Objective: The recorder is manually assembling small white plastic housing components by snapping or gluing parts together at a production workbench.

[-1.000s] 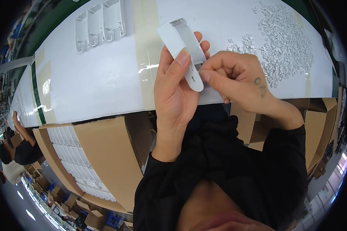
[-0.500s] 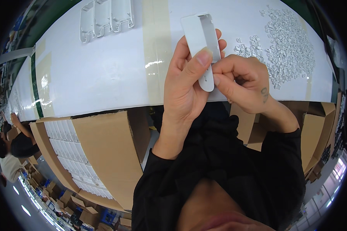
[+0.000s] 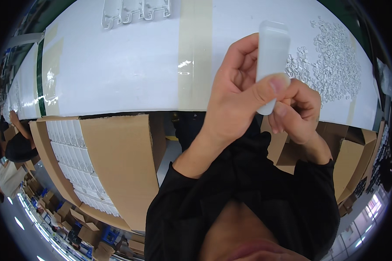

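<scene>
Nearest to you, your left hand [image 3: 237, 104] is clenched around a white oblong plastic piece [image 3: 271, 61], thumb pressed across its lower end and fingers curled behind it, so the piece stands nearly upright above the near edge of the white table [image 3: 117, 74]. Your right hand [image 3: 296, 113] sits just beside and partly behind it, fingertips pinched at the bottom end; whether something small is held between them is hidden. The risk here is a slip: the thumb bears on a smooth, narrow end, and if the right hand pushes off-axis the piece could twist out and drop toward the open cardboard box [image 3: 117, 165] of stacked white parts on your near left. Farther right on the table lies a loose heap of small clear clips [image 3: 335, 61]; at the far left edge sits a row of clear plastic trays [image 3: 135, 11].
</scene>
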A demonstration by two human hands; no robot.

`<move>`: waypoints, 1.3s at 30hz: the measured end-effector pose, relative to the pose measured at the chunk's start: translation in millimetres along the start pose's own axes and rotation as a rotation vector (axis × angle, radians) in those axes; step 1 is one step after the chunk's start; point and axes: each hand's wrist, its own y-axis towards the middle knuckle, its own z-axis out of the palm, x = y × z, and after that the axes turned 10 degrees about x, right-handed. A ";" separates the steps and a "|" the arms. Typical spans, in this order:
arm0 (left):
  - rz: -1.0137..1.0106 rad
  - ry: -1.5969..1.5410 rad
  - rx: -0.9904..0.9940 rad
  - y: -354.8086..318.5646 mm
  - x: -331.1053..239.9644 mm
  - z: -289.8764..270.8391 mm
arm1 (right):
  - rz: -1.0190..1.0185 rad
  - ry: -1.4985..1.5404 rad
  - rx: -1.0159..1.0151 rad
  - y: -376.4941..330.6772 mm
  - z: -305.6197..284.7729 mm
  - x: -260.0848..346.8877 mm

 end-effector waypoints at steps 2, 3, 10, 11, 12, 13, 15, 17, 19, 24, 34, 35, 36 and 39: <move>0.015 0.015 0.001 -2.6 1.0 4.2 | 0.023 0.019 -0.046 -7.3 4.4 2.6; 0.003 0.007 -0.002 -5.1 -0.2 8.2 | 0.042 0.001 -0.068 -14.2 4.7 4.1; 0.187 -0.091 0.105 -20.4 53.9 38.5 | 0.295 -0.401 -0.670 -75.8 6.2 -9.2; 0.192 0.009 0.052 -32.6 52.9 29.8 | 0.296 -0.306 -0.598 -71.8 9.6 -30.1; 0.138 -0.003 0.052 -33.2 45.5 32.2 | 0.291 -0.298 -0.585 -68.7 11.7 -27.5; 0.085 -0.009 0.053 -33.2 37.8 33.6 | 0.283 -0.288 -0.570 -64.8 13.9 -24.4; 0.099 0.067 0.074 -36.0 38.9 34.3 | 0.272 -0.235 -0.512 -61.2 13.9 -26.1; 0.121 0.138 0.108 -36.1 36.4 34.3 | 0.250 -0.193 -0.458 -59.2 14.6 -21.8; 0.106 0.029 0.186 -40.9 35.8 28.6 | 0.224 -0.166 -0.421 -64.4 17.5 -11.9; 0.025 0.118 0.213 -44.8 14.4 7.0 | 0.047 -0.238 -0.084 -42.0 -2.4 4.1; 0.192 1.539 -0.050 -26.4 -34.2 5.1 | 0.009 -1.097 0.141 -9.7 -24.6 12.6; 0.119 1.619 0.042 -25.9 -37.6 7.4 | -0.032 -1.101 0.123 -9.8 -24.2 8.5; 0.040 1.735 0.126 -18.1 -38.7 15.2 | -0.070 -1.105 0.102 -11.7 -23.6 5.7; -0.013 1.797 0.176 -8.2 -31.8 8.3 | -0.097 -1.061 0.122 -9.3 -21.4 1.1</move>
